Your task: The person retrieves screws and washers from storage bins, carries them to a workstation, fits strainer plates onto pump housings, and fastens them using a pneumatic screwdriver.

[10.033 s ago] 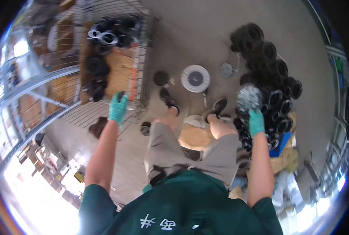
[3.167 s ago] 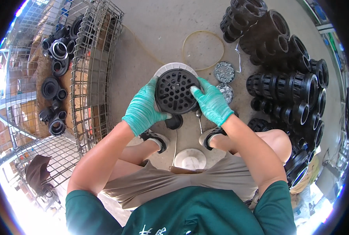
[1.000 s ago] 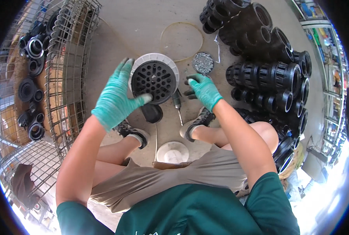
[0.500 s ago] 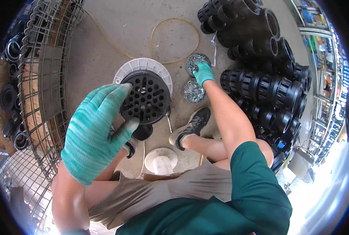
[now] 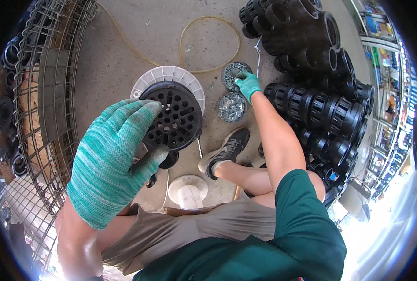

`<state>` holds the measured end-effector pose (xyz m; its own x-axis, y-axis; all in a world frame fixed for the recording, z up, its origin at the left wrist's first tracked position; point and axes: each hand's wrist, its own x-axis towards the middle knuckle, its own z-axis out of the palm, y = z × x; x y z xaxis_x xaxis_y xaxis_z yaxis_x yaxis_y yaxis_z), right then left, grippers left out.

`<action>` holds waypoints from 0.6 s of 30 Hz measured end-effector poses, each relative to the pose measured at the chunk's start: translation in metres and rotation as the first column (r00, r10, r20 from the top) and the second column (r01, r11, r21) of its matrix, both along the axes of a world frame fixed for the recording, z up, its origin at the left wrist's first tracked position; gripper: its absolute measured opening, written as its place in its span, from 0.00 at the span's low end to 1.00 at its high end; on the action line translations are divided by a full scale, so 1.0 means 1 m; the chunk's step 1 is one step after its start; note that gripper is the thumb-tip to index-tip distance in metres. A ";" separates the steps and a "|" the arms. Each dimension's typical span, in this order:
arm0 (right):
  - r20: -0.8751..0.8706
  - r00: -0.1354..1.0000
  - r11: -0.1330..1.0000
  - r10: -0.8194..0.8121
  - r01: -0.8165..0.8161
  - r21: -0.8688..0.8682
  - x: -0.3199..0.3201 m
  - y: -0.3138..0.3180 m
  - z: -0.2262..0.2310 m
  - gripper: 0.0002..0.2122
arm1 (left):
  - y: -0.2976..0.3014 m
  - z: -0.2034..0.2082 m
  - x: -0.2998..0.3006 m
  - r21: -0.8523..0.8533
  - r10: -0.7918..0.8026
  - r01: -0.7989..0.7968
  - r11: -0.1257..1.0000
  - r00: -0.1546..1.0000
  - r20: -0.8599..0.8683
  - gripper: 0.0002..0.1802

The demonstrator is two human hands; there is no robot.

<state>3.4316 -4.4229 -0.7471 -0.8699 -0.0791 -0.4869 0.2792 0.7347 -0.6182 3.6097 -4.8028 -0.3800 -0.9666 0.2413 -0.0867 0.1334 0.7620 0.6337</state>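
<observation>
My left hand [image 5: 117,154], in a green and white knitted glove, hovers at the left edge of a black round plate [image 5: 174,122] full of holes and slots. Its fingers and thumb are curved and spread apart, overlapping the plate's edge in the view. The plate sits above a white ribbed round base [image 5: 140,85]. My right hand [image 5: 249,85], gloved alike, reaches to a round container of small metal fasteners [image 5: 230,75]. Its fingertips are drawn together at the container's near right side; anything between them is hidden. A second container of shiny metal pieces [image 5: 232,108] stands just nearer.
Black ribbed pipe fittings [image 5: 306,100] are stacked on the right. A wire mesh cage [image 5: 54,107] rises on the left. A yellowish hose [image 5: 182,43] loops on the floor ahead. A thin metal rod [image 5: 199,147] and a white spool [image 5: 189,192] lie near my feet.
My right hand has drawn back slightly toward the container's near right edge, with its fingers more gathered. My left fingers have shifted a little further over the black plate.
</observation>
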 end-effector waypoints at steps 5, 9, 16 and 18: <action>0.382 0.834 0.775 -0.398 0.529 -0.347 0.006 0.003 0.022 0.11 | 0.009 0.010 0.003 0.076 0.067 -0.067 0.995 0.998 -0.003 0.33; 0.376 0.829 0.736 -0.414 0.548 -0.398 0.005 0.020 0.042 0.09 | 0.014 0.015 0.003 0.128 0.057 -0.056 0.990 0.998 -0.005 0.31; 0.359 0.856 0.699 -0.372 0.513 -0.498 0.000 0.003 0.132 0.08 | 0.030 0.022 0.008 0.428 0.177 -0.281 0.859 0.947 0.268 0.25; 0.323 0.926 0.736 -0.197 0.357 -0.576 0.006 -0.020 0.195 0.09 | 0.041 0.015 0.008 0.552 0.203 -0.469 0.689 0.856 0.475 0.23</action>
